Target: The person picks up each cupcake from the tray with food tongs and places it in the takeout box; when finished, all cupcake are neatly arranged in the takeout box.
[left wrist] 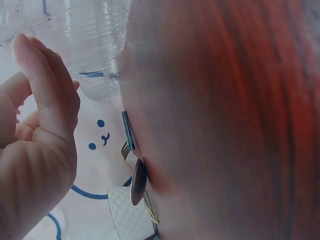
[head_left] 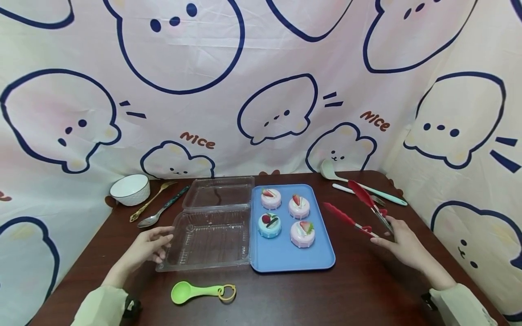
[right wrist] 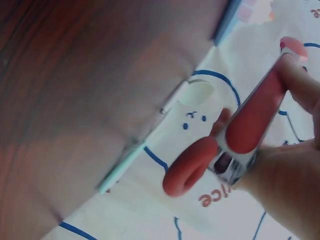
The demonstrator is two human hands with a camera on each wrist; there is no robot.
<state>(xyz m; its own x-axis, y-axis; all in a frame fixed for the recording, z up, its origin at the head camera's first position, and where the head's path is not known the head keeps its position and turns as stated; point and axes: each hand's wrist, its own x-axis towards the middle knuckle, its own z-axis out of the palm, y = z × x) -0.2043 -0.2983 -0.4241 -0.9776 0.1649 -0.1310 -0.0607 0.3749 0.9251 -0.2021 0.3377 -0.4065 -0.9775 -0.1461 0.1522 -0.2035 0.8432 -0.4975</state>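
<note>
The fingers of the right hand [head_left: 403,244] grip the spread red tongs [head_left: 341,214], right of the blue tray [head_left: 273,258]. The left hand [head_left: 148,245], fingers loosely bent, lies beside the clear container [head_left: 216,237].

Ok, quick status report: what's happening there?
Right hand holding red tongs, spread open. Left hand by clear box. Four cakes on blue tray. Nothing visibly blocking.

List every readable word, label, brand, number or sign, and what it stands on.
"Nice": brown print on the white cartoon-printed cloth backdrop, left of centre, head view.
"Nice": same backdrop, further right.
"ice": same backdrop, right wrist view, upside down, rest covered.
Brown marks at head view's left edge, right wrist view's upper right: cut off, unreadable.
Nothing else reads.
</note>
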